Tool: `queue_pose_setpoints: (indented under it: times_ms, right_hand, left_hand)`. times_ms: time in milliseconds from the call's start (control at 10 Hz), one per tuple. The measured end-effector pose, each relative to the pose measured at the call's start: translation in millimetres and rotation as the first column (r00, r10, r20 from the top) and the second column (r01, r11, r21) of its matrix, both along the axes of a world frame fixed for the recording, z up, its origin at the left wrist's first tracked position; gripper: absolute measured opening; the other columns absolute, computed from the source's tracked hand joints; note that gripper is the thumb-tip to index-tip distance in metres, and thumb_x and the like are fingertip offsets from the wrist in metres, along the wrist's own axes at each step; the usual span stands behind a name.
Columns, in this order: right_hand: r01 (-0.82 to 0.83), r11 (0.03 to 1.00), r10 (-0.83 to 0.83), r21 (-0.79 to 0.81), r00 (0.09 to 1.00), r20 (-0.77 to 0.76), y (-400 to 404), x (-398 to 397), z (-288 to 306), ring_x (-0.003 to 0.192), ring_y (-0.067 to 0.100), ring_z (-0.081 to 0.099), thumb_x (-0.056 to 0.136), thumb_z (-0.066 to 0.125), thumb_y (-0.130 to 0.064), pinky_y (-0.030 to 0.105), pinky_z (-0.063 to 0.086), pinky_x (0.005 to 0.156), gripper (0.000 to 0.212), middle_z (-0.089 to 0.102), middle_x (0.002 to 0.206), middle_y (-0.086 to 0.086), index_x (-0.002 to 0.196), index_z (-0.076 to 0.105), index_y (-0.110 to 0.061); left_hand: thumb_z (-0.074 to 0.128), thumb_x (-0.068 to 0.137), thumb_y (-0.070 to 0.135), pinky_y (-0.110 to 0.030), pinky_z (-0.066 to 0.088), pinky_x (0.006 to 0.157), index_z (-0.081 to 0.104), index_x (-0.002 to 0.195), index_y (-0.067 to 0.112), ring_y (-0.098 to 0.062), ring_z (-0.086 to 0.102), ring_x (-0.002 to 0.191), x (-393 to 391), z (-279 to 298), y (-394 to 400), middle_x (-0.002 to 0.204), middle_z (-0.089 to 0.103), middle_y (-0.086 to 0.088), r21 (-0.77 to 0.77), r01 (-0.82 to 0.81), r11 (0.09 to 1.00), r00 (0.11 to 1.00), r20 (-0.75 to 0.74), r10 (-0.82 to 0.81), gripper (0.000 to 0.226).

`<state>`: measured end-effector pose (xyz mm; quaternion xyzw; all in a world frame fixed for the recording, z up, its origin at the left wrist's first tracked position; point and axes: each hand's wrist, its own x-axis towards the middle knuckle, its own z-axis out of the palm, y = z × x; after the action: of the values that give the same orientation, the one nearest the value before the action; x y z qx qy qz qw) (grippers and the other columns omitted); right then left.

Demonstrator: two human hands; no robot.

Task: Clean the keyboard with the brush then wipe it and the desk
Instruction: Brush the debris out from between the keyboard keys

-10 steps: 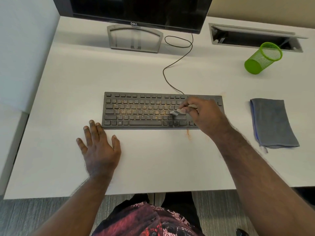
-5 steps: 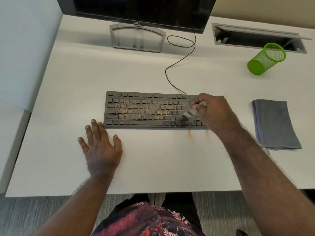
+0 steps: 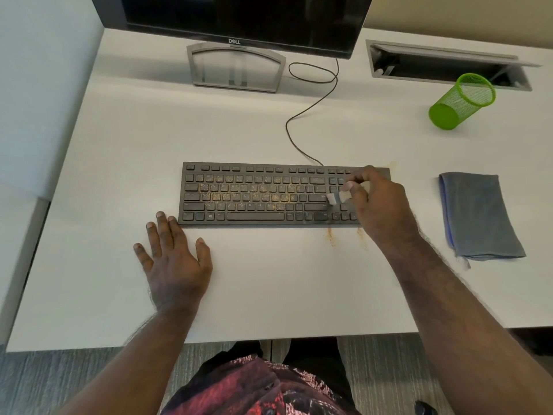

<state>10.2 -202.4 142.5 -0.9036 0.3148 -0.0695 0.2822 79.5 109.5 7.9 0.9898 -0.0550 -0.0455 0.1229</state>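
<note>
A black keyboard (image 3: 254, 194) lies in the middle of the white desk (image 3: 269, 280), its letter keys dusted with orange crumbs. My right hand (image 3: 380, 205) rests over the keyboard's right end and grips a small white brush (image 3: 335, 198), bristles down on the keys near the arrow block. Two streaks of orange dust (image 3: 330, 236) lie on the desk just below the keyboard's front edge. My left hand (image 3: 173, 259) lies flat, fingers spread, on the desk at the keyboard's front left corner. A folded grey cloth (image 3: 475, 214) sits to the right.
A Dell monitor (image 3: 239, 19) on a grey stand (image 3: 236, 67) is at the back. The keyboard cable (image 3: 311, 109) loops behind it. A green mesh cup (image 3: 460, 101) lies tipped at the back right, beside an open cable tray (image 3: 446, 64). A partition wall (image 3: 39, 85) borders the left.
My right hand has shifted the brush rightward along the keyboard, from near its centre to the right end. A second orange streak has appeared on the desk. The left hand has stayed put.
</note>
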Motion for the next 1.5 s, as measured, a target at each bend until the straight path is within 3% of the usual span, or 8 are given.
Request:
queue_pose_setpoints:
  times_ms: [200, 400, 500, 600, 800, 1100, 1300, 1500]
  right_hand:
    - [-0.038, 0.998, 0.045, 0.047, 0.987, -0.157, -3, -8, -1, 0.056, 0.007, 0.053, 0.099, 0.053, -0.024, 0.024, 0.036, 0.049, 0.012, 0.065, 0.080, -0.008, 0.096, 0.064, -0.023]
    - [-0.014, 0.999, 0.015, 0.048, 1.000, -0.015, -1, -12, 2, 0.069, 0.012, 0.064, 0.099, 0.053, -0.026, 0.028, 0.049, 0.056, 0.011, 0.066, 0.085, -0.008, 0.102, 0.063, -0.022]
    - [-0.041, 0.999, 0.042, 0.018, 0.995, -0.093, 3, -16, -3, 0.060, 0.009, 0.057, 0.099, 0.053, -0.026, 0.025, 0.042, 0.051, 0.008, 0.062, 0.077, -0.011, 0.097, 0.060, -0.024]
    - [-0.037, 0.997, 0.046, 0.066, 0.988, -0.151, 2, -18, -5, 0.071, 0.012, 0.063, 0.097, 0.055, -0.026, 0.032, 0.052, 0.063, 0.009, 0.068, 0.084, -0.010, 0.089, 0.059, -0.027]
    - [-0.124, 0.988, 0.128, 0.095, 0.991, -0.048, 16, -22, -1, 0.068, 0.000, 0.058, 0.098, 0.057, -0.026, 0.019, 0.043, 0.057, 0.006, 0.066, 0.085, -0.014, 0.094, 0.061, -0.028]
    - [0.139, 0.989, -0.141, -0.040, 0.989, -0.040, -6, -41, -1, 0.079, 0.016, 0.056, 0.099, 0.054, -0.020, 0.019, 0.038, 0.056, 0.009, 0.071, 0.105, 0.010, 0.102, 0.062, -0.017]
    - [0.077, 0.997, -0.076, -0.022, 0.996, 0.046, -9, -44, -3, 0.087, 0.013, 0.059, 0.099, 0.054, -0.020, 0.015, 0.039, 0.063, 0.013, 0.070, 0.099, 0.000, 0.105, 0.064, -0.015]
    - [0.081, 0.997, -0.081, 0.001, 0.993, -0.085, -20, -44, 0, 0.080, 0.015, 0.059, 0.098, 0.057, -0.023, 0.015, 0.038, 0.058, 0.009, 0.066, 0.093, -0.003, 0.101, 0.065, -0.020]
  left_hand:
    - [0.025, 0.097, 0.047, -0.058, 0.002, 0.126, 0.021, 0.160, 0.002, -0.030, 0.006, 0.158, 0, 0, 0, 0.171, 0.009, -0.011, 0.005, 0.001, 1.000, 1.000, -0.007, -0.001, 0.077]
    - [0.026, 0.097, 0.047, -0.058, 0.002, 0.125, 0.022, 0.160, 0.002, -0.031, 0.007, 0.158, 0, -1, 0, 0.171, 0.010, -0.010, -0.001, -0.005, 1.000, 1.000, -0.001, 0.005, 0.077]
    - [0.026, 0.096, 0.047, -0.057, 0.002, 0.126, 0.022, 0.160, 0.002, -0.030, 0.006, 0.158, 1, -2, 0, 0.171, 0.009, -0.010, -0.002, -0.003, 1.000, 1.000, -0.008, 0.003, 0.078]
    - [0.026, 0.096, 0.047, -0.058, 0.002, 0.125, 0.022, 0.160, 0.002, -0.030, 0.007, 0.158, 0, -2, 0, 0.171, 0.010, -0.010, -0.001, -0.004, 1.000, 1.000, -0.002, 0.004, 0.078]
    - [0.027, 0.096, 0.046, -0.059, 0.004, 0.125, 0.023, 0.159, 0.002, -0.031, 0.007, 0.158, 0, -1, 0, 0.171, 0.011, -0.011, -0.003, -0.001, 1.000, 1.000, 0.003, 0.001, 0.077]
    - [0.027, 0.096, 0.047, -0.058, 0.002, 0.125, 0.023, 0.160, 0.002, -0.031, 0.008, 0.158, 0, -3, 1, 0.171, 0.011, -0.011, 0.001, -0.003, 1.000, 1.000, 0.002, 0.003, 0.078]
    - [0.026, 0.097, 0.047, -0.058, 0.002, 0.125, 0.022, 0.160, 0.002, -0.030, 0.007, 0.158, 0, -2, 0, 0.171, 0.010, -0.011, 0.005, 0.001, 1.000, 1.000, 0.003, -0.001, 0.077]
    - [0.028, 0.097, 0.045, -0.059, 0.004, 0.125, 0.023, 0.159, 0.001, -0.032, 0.009, 0.157, 0, -1, 1, 0.170, 0.012, -0.012, 0.000, 0.008, 1.000, 1.000, 0.013, -0.008, 0.076]
